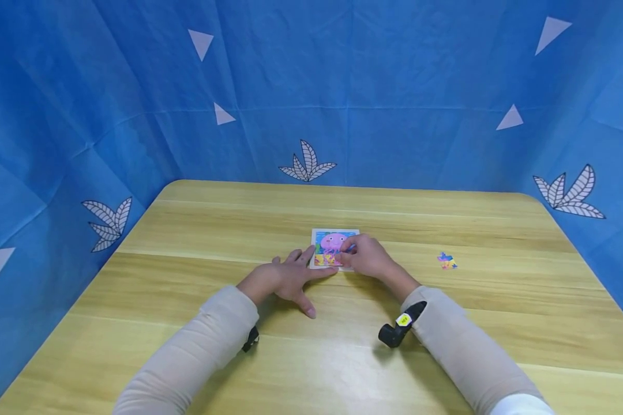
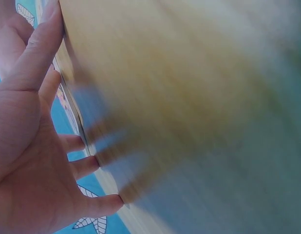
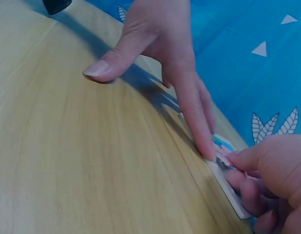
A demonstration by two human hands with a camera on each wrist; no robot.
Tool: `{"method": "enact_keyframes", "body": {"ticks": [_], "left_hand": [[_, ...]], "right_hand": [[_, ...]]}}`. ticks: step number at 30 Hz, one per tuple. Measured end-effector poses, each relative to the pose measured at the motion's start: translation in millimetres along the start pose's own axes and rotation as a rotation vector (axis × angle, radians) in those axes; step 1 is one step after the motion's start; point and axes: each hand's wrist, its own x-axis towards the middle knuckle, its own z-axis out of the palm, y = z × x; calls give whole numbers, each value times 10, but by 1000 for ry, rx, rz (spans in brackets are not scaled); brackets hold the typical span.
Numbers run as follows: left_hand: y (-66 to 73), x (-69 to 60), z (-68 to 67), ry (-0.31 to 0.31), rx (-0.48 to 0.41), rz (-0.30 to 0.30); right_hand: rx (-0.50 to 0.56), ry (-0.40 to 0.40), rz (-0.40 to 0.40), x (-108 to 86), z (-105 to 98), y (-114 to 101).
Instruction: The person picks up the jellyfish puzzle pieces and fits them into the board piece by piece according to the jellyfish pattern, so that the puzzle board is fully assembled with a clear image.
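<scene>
A small jigsaw puzzle (image 1: 332, 239) in a white frame, with a pink octopus-like figure on a blue and yellow ground, lies flat at the middle of the table. My left hand (image 1: 292, 278) spreads its straight fingers on the puzzle's left and near edges, thumb apart on the wood side. My right hand (image 1: 370, 256) is over the puzzle's lower right part. In the right wrist view, the right thumb and forefinger (image 3: 245, 158) pinch a small puzzle piece at the board; most of that piece is hidden by the fingers. The left wrist view shows the left palm (image 2: 38, 180) and extended fingers.
A few loose colourful puzzle pieces (image 1: 447, 260) lie on the wooden table (image 1: 394, 213) to the right of the puzzle. Blue cloth (image 1: 394, 86) with white triangles and leaf prints hangs behind and beside the table. Black wrist cameras (image 1: 394, 334) sit at both sleeves.
</scene>
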Motion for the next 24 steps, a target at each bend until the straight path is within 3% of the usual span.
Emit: {"method": "enact_keyframes", "body": {"ticks": [9,18,24], "left_hand": [[-3,2,13,3,0,4],[-8,8,6,8,-3,6],[1,12,18,3,-11,-1]], "right_hand": [[-98,35,92,21,9,-51],[-82,-48,189,81,-50,-84],[-92,-66,201,73,-63,-91]]}}
